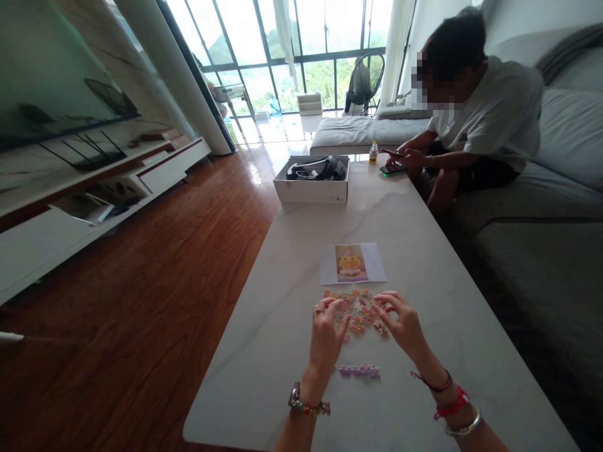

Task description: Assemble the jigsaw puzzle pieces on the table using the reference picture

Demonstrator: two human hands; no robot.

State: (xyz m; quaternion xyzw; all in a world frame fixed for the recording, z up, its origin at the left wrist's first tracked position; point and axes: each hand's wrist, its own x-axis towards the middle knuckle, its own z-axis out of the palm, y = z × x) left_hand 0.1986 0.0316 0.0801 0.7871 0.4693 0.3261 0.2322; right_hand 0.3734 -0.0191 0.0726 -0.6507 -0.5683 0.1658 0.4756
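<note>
1. My left hand (327,333) and right hand (400,323) are curling fingertips onto the puzzle pieces (360,314) between them; whether either is pinching one, I cannot tell.
2. A purple strip (360,371) is lying just behind my fingers.

**Desk: what's on it**

Long pale marble-look desk (292,301), running away from the camera.
- Near end, mid-width: loose puzzle pieces (358,314) in a scattered heap.
- Closer to the camera, apart from the heap: short purple strip of joined pieces (360,371).
- Just beyond the heap: printed sheet (352,263) lying flat, with a yellow figure on it.
- Far end: open white box (313,188) holding black gear.
- Far right corner: small bottle (373,152) and a phone (392,168), near each other.
</note>
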